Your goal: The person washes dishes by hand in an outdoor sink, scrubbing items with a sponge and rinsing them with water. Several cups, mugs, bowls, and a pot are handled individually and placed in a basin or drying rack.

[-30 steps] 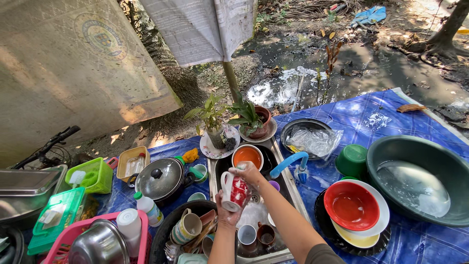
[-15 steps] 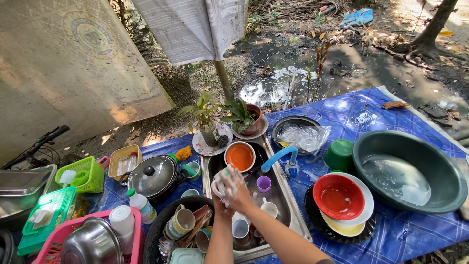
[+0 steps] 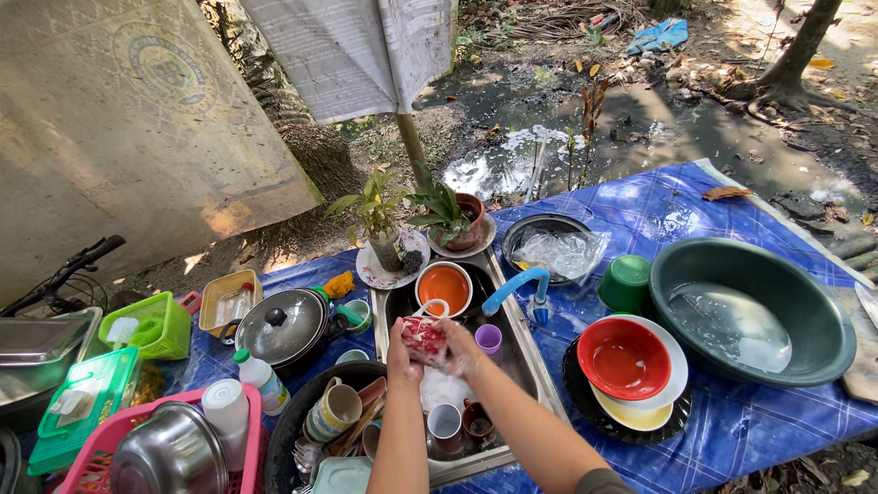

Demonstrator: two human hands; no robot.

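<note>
Both my hands are over the steel sink. My left hand grips a soapy red and white mug by its side, the mug lying on its side with its handle pointing away from me. My right hand presses against the mug's other end, fingers wet with foam; whether a sponge is in it is hidden. Below the mug, foam and several cups sit in the sink. An orange bowl and a small purple cup lie at the far end, next to the blue tap.
A black tub of mugs and cutlery stands left of the sink, with a lidded pot and pink basket beyond. Right are stacked bowls on plates, a green cup and a large green basin holding water. Potted plants stand behind.
The mug has been turned from upright to lying on its side and lowered slightly over the sink. My right hand moved from covering its top to its right end.
</note>
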